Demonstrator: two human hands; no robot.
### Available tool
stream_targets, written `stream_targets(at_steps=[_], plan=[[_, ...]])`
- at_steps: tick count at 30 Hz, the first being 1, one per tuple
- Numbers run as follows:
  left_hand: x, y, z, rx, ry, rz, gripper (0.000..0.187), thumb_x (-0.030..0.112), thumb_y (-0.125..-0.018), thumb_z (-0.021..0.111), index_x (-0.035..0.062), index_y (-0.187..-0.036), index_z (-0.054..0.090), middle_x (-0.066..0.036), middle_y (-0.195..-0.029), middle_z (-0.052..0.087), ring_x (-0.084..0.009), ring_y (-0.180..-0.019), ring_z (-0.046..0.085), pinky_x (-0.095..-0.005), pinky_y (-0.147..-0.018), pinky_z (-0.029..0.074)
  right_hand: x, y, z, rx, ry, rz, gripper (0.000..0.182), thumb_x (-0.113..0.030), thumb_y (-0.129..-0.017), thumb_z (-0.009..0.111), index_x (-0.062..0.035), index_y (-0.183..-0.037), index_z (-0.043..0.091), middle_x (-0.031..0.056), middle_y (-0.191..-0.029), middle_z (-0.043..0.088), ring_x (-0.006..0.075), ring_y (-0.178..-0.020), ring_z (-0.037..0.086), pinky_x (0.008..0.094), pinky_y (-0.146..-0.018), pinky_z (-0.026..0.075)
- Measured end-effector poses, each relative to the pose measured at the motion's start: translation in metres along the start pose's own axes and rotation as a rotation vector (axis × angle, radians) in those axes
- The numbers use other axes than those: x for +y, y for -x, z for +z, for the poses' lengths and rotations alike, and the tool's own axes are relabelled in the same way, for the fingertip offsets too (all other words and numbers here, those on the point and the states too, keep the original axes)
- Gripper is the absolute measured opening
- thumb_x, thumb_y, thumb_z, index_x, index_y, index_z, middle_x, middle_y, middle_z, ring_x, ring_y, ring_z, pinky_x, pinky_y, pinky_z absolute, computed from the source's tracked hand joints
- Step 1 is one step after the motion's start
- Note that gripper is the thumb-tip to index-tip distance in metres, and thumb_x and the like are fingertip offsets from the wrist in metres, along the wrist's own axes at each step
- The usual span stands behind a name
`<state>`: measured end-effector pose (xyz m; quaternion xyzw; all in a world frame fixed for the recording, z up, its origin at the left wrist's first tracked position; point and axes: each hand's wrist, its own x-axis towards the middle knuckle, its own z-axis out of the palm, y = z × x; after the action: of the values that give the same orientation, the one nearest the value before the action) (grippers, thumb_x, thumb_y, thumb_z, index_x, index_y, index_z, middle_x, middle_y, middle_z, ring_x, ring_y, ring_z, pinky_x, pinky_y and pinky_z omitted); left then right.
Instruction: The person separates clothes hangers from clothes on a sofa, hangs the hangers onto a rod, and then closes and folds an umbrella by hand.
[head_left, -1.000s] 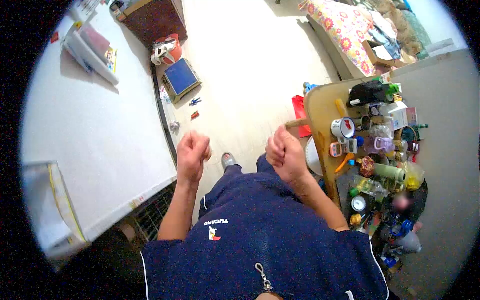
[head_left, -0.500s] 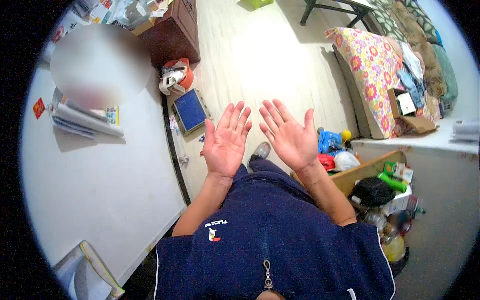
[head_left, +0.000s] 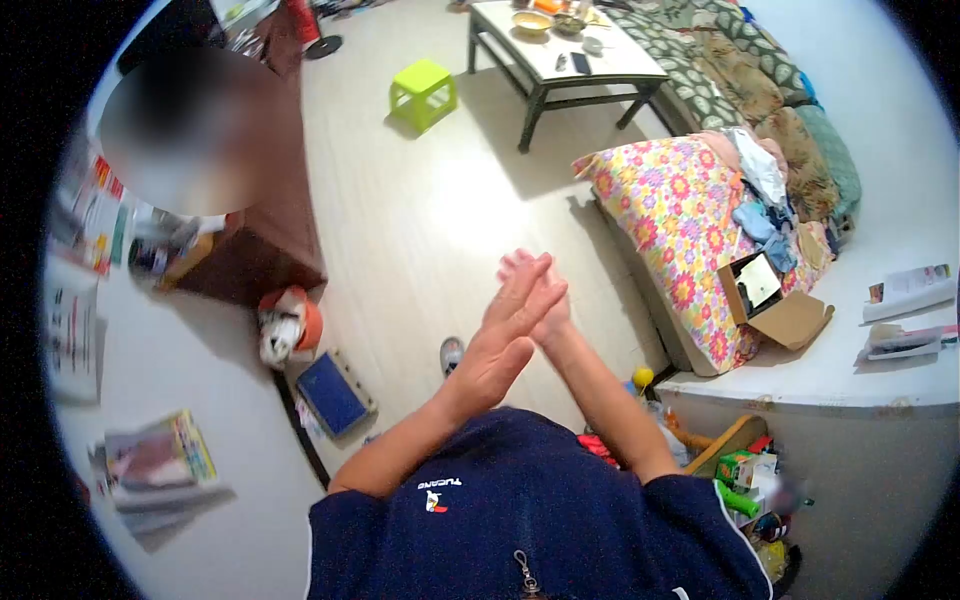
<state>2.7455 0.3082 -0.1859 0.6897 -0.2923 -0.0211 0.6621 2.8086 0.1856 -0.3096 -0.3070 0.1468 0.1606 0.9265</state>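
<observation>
My left hand (head_left: 497, 350) is raised in front of my chest, its fingers stretched out and its edge turned toward me. Behind it, partly covered, is my right hand (head_left: 553, 318), with its fingertips showing slightly blurred past the left fingers. The two hands overlap in the view; whether the palms touch is hard to tell. Neither holds any object. Below them is the dark blue shirt (head_left: 530, 480) I wear, with a metal clip on its zip.
A green stool (head_left: 424, 95) and a low table (head_left: 620, 68) with bowls stand ahead. To the right is a bed edge with a flowered cover (head_left: 660, 210) and an open cardboard box (head_left: 790, 318). A blue case (head_left: 335, 394) lies on the floor at left, beside an orange bucket (head_left: 308, 325).
My hands have come together from lying apart with palms up. The view has tilted up, bringing the stool and the table further into sight.
</observation>
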Motion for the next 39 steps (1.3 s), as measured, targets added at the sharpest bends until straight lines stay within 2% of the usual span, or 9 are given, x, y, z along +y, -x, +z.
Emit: stream_targets(at_steps=[3,8,13,15,18,27,31,36,39], plan=[[-0.076,-0.069,-0.003,-0.169,-0.394,0.049,0.046,0.034,-0.085,0.042,0.0131,-0.126,0.043,-0.014,-0.136,0.030,-0.0305,-0.129,0.020,-0.0452,-0.103,0.015,-0.010,-0.017,0.004,-0.318,-0.368,0.144,0.054,-0.046,-0.091,0.020,-0.0079,-0.129,0.030,0.0097,-0.126,0.039,0.0247,-0.114,0.039,0.0414,-0.099,0.030],[-0.170,-0.197,-0.031,-0.157,-0.430,-0.152,0.046,0.033,-0.083,0.045,0.0093,-0.123,0.045,-0.016,-0.126,0.042,-0.0322,-0.122,0.033,-0.0465,-0.100,0.021,-0.125,-0.073,0.045,-0.200,-0.340,0.041,0.057,-0.050,-0.090,0.021,-0.0105,-0.131,0.031,0.0047,-0.134,0.033,0.0222,-0.122,0.030,0.0408,-0.101,0.022],[-0.243,-0.321,-0.021,0.319,0.436,-0.726,0.059,0.042,-0.087,0.041,0.0064,-0.132,0.030,-0.013,-0.133,0.033,-0.0295,-0.120,0.034,-0.0412,-0.097,0.029,-0.223,-0.172,0.035,-0.153,0.635,-0.464,0.056,-0.047,-0.090,0.023,-0.0088,-0.128,0.038,0.0086,-0.136,0.031,0.0252,-0.125,0.025,0.0408,-0.102,0.015],[-0.253,-0.368,0.005,0.248,0.950,-0.565,0.064,0.048,-0.090,0.028,0.0043,-0.135,0.017,-0.011,-0.136,0.027,-0.0282,-0.126,0.024,-0.0384,-0.101,0.025,-0.254,-0.232,0.012,-0.246,1.448,-0.804,0.053,-0.045,-0.091,0.025,-0.0081,-0.125,0.042,0.0095,-0.135,0.031,0.0264,-0.125,0.026,0.0410,-0.102,0.014],[-0.234,-0.459,0.024,0.190,0.999,-0.436,0.057,0.044,-0.092,0.023,0.0073,-0.135,0.020,-0.010,-0.137,0.027,-0.0221,-0.126,0.025,-0.0377,-0.103,0.020,-0.335,-0.301,0.001,-0.135,1.559,-1.001,0.043,-0.034,-0.088,0.035,-0.0112,-0.123,0.046,0.0131,-0.133,0.034,0.0283,-0.125,0.026,0.0427,-0.102,0.015],[-0.278,-0.634,-0.006,-0.051,0.593,-0.352,0.068,0.056,-0.087,0.020,0.0104,-0.137,0.017,-0.005,-0.143,0.015,-0.0223,-0.130,0.016,-0.0411,-0.104,0.008,-0.470,-0.508,-0.138,0.464,0.405,0.004,0.034,-0.028,-0.087,0.040,-0.0107,-0.116,0.046,0.0012,-0.119,0.048,0.0150,-0.102,0.047,0.0299,-0.082,0.033],[-0.373,-0.695,-0.076,0.169,0.564,-0.564,0.058,0.045,-0.088,0.032,0.0101,-0.134,0.027,-0.006,-0.138,0.027,-0.0223,-0.122,0.031,-0.0394,-0.099,0.020,-0.480,-0.523,-0.212,0.715,0.497,0.181,0.021,-0.027,-0.084,0.046,-0.0071,-0.085,0.051,0.0051,-0.072,0.054,0.0105,-0.049,0.048,0.0209,-0.038,0.034],[-0.506,-0.716,-0.168,0.507,0.651,-0.970,0.028,0.031,-0.086,0.049,0.0063,-0.097,0.054,-0.006,-0.086,0.060,-0.0136,-0.076,0.057,-0.0283,-0.069,0.044,-0.486,-0.498,-0.316,1.069,0.346,0.212,0.017,-0.023,-0.081,0.047,-0.0061,-0.080,0.050,0.0045,-0.060,0.051,0.0097,-0.041,0.040,0.0240,-0.035,0.034],[-0.536,-0.755,-0.199,0.438,0.491,-1.022,0.020,0.025,-0.085,0.051,0.0084,-0.074,0.050,-0.003,-0.063,0.053,-0.0121,-0.058,0.052,-0.0265,-0.058,0.045,-0.498,-0.502,-0.314,1.301,0.269,0.155,0.018,-0.021,-0.081,0.047,-0.0048,-0.083,0.053,0.0044,-0.065,0.052,0.0104,-0.042,0.040,0.0212,-0.035,0.033]])
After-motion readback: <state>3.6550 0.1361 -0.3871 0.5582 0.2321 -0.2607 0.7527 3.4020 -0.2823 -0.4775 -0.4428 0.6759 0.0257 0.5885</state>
